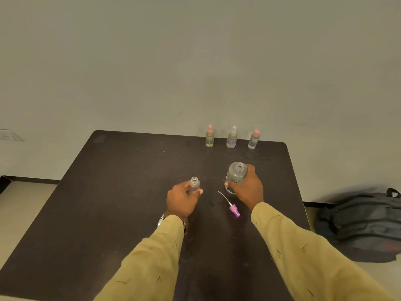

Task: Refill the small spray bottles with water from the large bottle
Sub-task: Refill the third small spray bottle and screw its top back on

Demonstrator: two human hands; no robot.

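A: Large bottle (236,175) — where does it sit against the hands?

B: Right of centre on the dark bench (130,192), upright, mouth open, no cap. Right hand (247,187) is wrapped round its right side and lower body, fingers curled closed on it.

A: And the left hand (182,199)?

B: Closed round a small spray bottle (194,185), clear, neck open, standing upright just left of the large one. Thumb lies across its front. The two bottles are near each other but apart, a strip of bare bench between them.

A: Its sprayer?

B: Purple spray head (234,210) with its thin dip tube lies flat on the bench between the two forearms, just beside the right wrist, tube pointing up-left towards the gap.

A: Anything further back?

B: Three capped small bottles in a row near the far edge: pink-topped bottle (209,139), white-topped bottle (232,140), second pink-topped bottle (253,140). Well apart from both hands. Fill levels too faint to read.

A: Off the bench?

B: Dark backpack (364,222) on the floor, right.
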